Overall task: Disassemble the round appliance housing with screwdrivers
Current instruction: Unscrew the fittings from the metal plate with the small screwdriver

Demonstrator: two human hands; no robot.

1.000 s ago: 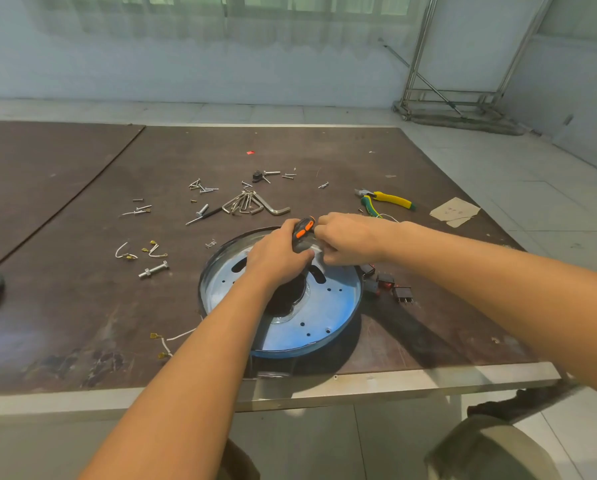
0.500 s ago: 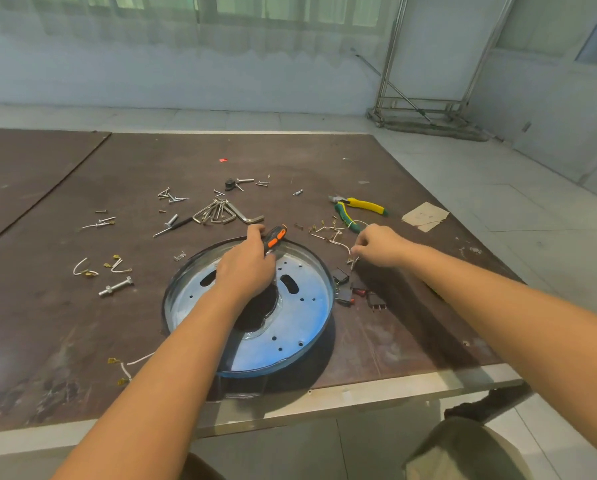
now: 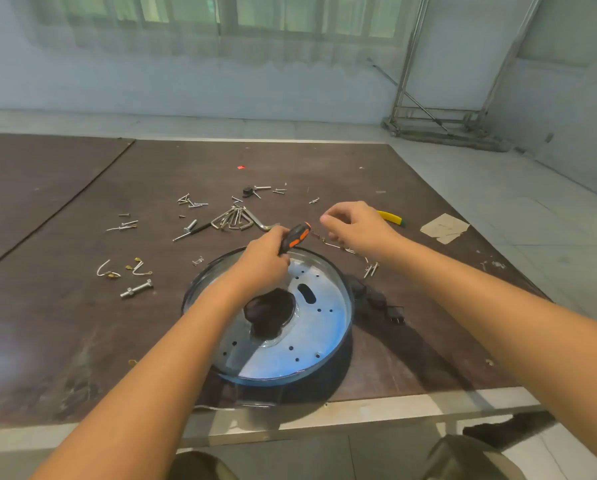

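Round housing (image 3: 310,341) lies just under the left hand (image 3: 262,261), which still grips the screwdriver (image 3: 295,237) at its far rim; right hand (image 3: 355,228) has quit the tool and hovers beyond, over loose wire bits (image 3: 338,247) (fingers curled, contents unclear), so a removed piece was probably set aside.

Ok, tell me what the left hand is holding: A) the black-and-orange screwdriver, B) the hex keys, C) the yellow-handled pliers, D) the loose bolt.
A: the left hand grips the black-and-orange screwdriver by its handle; pliers, hex keys and bolt lie on the table.
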